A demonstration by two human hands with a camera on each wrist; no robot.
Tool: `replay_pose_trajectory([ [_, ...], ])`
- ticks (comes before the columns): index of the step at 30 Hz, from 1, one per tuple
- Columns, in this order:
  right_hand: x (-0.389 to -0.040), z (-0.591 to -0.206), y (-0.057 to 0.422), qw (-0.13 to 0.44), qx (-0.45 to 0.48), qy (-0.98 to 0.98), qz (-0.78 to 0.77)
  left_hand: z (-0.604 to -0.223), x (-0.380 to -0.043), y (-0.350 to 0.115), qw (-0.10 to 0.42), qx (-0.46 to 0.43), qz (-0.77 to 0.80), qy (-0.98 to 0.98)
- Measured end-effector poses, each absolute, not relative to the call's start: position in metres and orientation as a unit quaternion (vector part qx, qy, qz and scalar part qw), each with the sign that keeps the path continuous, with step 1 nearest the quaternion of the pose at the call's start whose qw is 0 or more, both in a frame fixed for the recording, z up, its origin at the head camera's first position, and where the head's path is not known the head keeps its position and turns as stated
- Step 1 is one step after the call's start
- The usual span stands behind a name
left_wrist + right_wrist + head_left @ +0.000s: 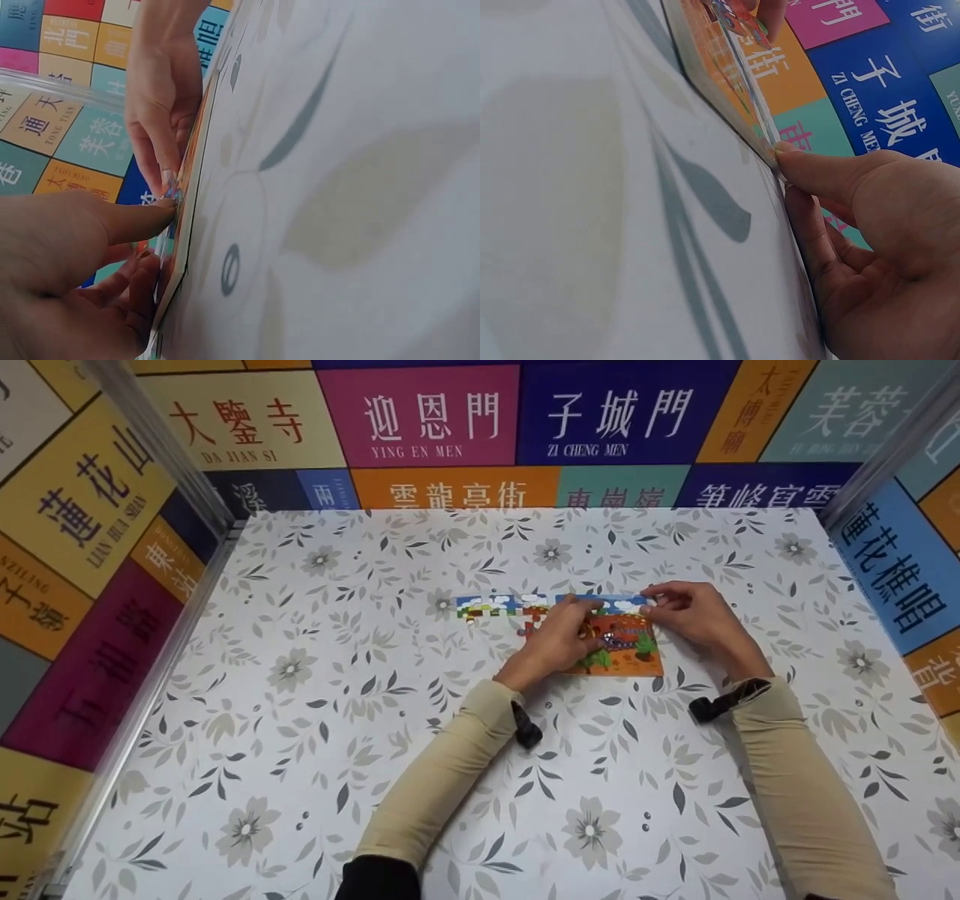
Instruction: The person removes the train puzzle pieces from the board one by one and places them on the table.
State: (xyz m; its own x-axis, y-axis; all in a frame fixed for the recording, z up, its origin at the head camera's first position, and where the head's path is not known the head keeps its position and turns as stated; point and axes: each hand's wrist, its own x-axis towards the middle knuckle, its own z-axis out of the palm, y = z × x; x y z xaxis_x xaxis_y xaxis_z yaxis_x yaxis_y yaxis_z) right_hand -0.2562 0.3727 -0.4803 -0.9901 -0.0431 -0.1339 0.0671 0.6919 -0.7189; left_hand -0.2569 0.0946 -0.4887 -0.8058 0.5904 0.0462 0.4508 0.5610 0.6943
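Thin rectangular puzzle board (626, 664) on leaf-patterned tabletop (420, 780)

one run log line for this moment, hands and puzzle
left hand: touching puzzle, grip unclear | right hand: pinching puzzle's far right corner | jigsaw strip: left of puzzle | beneath: floral tabletop

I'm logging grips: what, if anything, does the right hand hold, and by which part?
The right hand pinches the puzzle board at its far right corner.
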Motion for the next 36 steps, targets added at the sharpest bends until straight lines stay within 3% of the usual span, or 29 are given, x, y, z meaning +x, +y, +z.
replay_pose_trajectory([
  [9,-0.255,-0.483,0.372,0.072,0.003,0.918,-0.389,-0.474,-0.246,0.090,0.083,0.330,0.295,0.893],
  [15,-0.257,-0.482,0.371,0.066,-0.001,0.922,-0.383,-0.473,-0.252,0.085,0.059,0.348,0.332,0.875],
  [36,-0.257,-0.479,0.371,0.078,0.011,0.920,-0.383,-0.459,-0.262,0.019,0.010,0.278,0.406,0.870],
])
